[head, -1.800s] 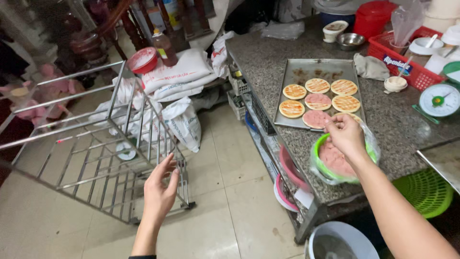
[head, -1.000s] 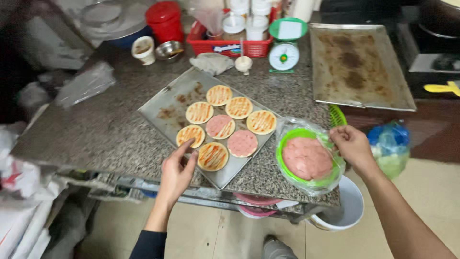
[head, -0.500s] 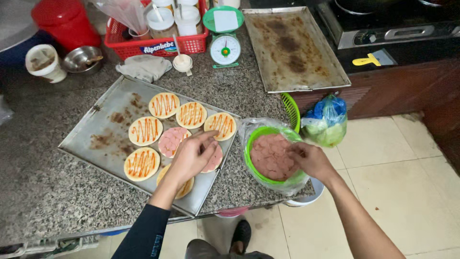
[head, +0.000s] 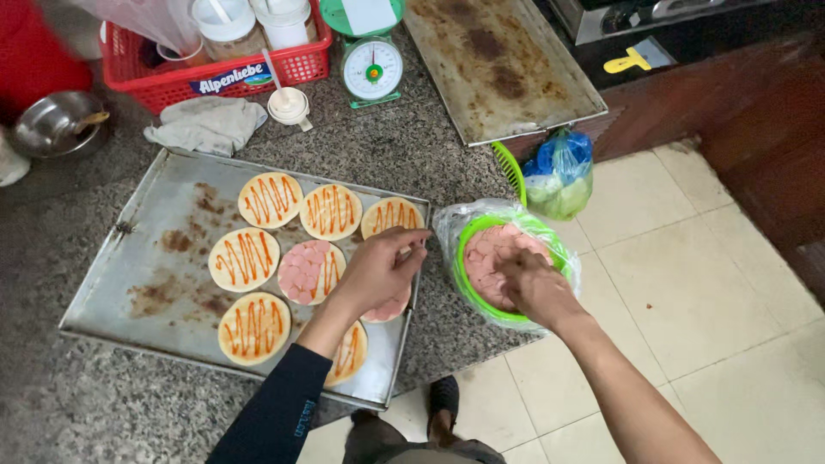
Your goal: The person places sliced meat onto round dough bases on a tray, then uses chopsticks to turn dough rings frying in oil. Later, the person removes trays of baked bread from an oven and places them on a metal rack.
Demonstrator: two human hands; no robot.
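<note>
A metal baking tray [head: 150,288] on the granite counter holds several round bread bases [head: 269,199] striped with red sauce. One base [head: 311,271] is covered with pink sausage slices. My left hand [head: 378,271] hovers over the tray's right side above another pink-topped base [head: 388,309], fingers curled together; whether it holds a slice is unclear. My right hand [head: 533,288] is inside a green bowl [head: 468,283] lined with clear plastic, fingers pinched down on the sausage slices [head: 488,251].
Behind the tray lie a grey cloth [head: 206,125], a white cup with a spoon [head: 289,106], a red basket of jars [head: 258,73], a green scale [head: 371,69] and a metal bowl [head: 51,125]. A second stained tray [head: 498,60] sits far right. A blue bag [head: 559,172] hangs over the tiled floor.
My view has swung round to face the counter. My left hand came from the rack side to the tray's bases. My right hand went from the bowl's rim down into the slices.
</note>
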